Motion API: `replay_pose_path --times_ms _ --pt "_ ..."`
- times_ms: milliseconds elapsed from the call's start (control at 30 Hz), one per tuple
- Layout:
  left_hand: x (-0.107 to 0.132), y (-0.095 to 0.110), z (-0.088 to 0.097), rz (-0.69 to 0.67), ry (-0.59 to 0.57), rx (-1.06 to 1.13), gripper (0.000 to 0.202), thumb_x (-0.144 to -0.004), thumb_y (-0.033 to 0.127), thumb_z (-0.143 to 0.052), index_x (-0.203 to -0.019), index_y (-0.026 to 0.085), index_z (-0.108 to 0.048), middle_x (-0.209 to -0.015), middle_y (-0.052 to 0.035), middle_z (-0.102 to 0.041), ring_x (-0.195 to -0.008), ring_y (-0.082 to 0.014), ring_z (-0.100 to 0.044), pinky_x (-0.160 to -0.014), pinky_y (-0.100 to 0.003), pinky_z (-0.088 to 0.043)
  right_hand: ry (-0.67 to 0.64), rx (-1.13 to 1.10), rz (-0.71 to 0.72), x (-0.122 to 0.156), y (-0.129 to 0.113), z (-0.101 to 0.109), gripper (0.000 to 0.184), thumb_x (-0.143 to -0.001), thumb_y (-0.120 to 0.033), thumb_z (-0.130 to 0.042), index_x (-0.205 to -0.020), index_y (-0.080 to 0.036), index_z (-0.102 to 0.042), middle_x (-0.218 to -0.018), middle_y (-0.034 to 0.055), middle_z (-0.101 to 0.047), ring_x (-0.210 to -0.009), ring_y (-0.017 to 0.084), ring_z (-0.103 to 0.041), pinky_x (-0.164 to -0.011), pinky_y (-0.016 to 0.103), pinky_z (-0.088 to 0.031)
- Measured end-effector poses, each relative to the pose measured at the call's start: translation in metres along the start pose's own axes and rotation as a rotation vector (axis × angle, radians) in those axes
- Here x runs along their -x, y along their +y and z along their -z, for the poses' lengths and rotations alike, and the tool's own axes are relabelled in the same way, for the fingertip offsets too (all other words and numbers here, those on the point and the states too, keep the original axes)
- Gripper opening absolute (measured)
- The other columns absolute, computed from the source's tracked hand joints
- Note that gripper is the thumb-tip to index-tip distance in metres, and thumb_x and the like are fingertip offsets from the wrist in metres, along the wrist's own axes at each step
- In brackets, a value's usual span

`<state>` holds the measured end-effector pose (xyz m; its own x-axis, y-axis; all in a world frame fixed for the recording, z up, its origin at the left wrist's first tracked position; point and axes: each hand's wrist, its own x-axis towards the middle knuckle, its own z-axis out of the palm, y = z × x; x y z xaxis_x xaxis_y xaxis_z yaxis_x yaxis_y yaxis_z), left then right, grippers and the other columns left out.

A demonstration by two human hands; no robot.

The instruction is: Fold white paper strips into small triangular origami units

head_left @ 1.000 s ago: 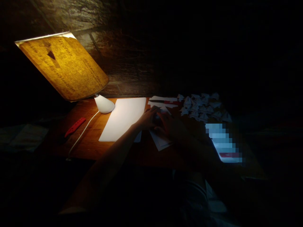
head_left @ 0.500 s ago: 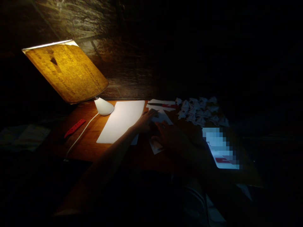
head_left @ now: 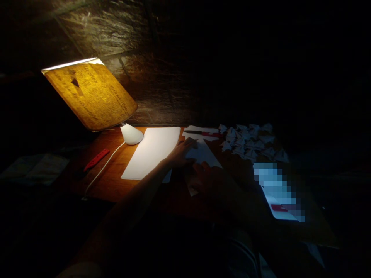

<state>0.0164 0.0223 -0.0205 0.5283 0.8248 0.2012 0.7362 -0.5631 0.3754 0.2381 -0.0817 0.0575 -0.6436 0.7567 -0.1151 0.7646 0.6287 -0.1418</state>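
My left hand (head_left: 181,153) lies over the upper left part of a white sheet of paper (head_left: 206,152), its fingers stretched out across it. Close to the near side of that sheet, in deep shadow, my right hand (head_left: 207,178) has its fingers bent with the paper between them and the thumb. A pale lower corner of paper (head_left: 193,191) shows beside the right thumb. Dim light hides the fingertips' exact contact and any fold. Left of my hands, a stack of white paper (head_left: 153,148) rests on the wooden table (head_left: 113,185).
A lit lamp (head_left: 95,96) with a printed shade stands at the left, its white cord near a red-handled tool (head_left: 97,159). A red-handled knife (head_left: 203,133) lies on paper strips at the back. Several folded paper pieces (head_left: 249,141) and a glowing phone (head_left: 278,193) are at the right.
The view has shifted, so the scene sits slightly lower and further right. My right hand has drawn a little towards me, exposing more of the sheet. My left hand stays on the paper.
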Motion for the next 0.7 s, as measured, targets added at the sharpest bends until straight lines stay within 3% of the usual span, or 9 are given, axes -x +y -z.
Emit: replay_pose_path --times_ms 133,500,700 --pt "0.001 -0.003 -0.003 -0.011 0.004 -0.001 0.055 -0.077 0.039 -0.084 -0.125 0.024 -0.061 -0.145 -0.0146 -0.061 -0.133 -0.0364 -0.061 -0.116 -0.057 -0.042 0.018 0.011 0.006 0.003 0.000 -0.005 0.059 -0.105 -0.057 -0.057 -0.144 -0.014 -0.060 -0.129 0.0199 -0.071 -0.091 0.030 -0.077 -0.069 0.037 -0.055" --pt "0.001 0.000 0.001 -0.024 -0.005 0.016 0.054 -0.079 0.039 -0.077 -0.128 0.024 -0.062 -0.143 -0.0127 -0.060 -0.133 -0.0365 -0.059 -0.116 -0.055 -0.041 -0.104 -0.031 -0.013 0.008 -0.002 0.008 0.057 -0.106 -0.056 -0.054 -0.143 -0.013 -0.059 -0.124 0.0200 -0.072 -0.094 0.030 -0.078 -0.072 0.036 -0.056" --pt "0.001 0.003 0.001 -0.002 0.016 0.004 0.052 -0.076 0.037 -0.077 -0.124 0.023 -0.063 -0.139 -0.0122 -0.062 -0.127 -0.0355 -0.062 -0.116 -0.055 -0.041 -0.081 -0.062 0.002 0.011 0.001 0.004 0.049 -0.102 -0.048 -0.067 -0.138 -0.014 -0.062 -0.116 0.0185 -0.075 -0.097 0.029 -0.077 -0.081 0.037 -0.059"
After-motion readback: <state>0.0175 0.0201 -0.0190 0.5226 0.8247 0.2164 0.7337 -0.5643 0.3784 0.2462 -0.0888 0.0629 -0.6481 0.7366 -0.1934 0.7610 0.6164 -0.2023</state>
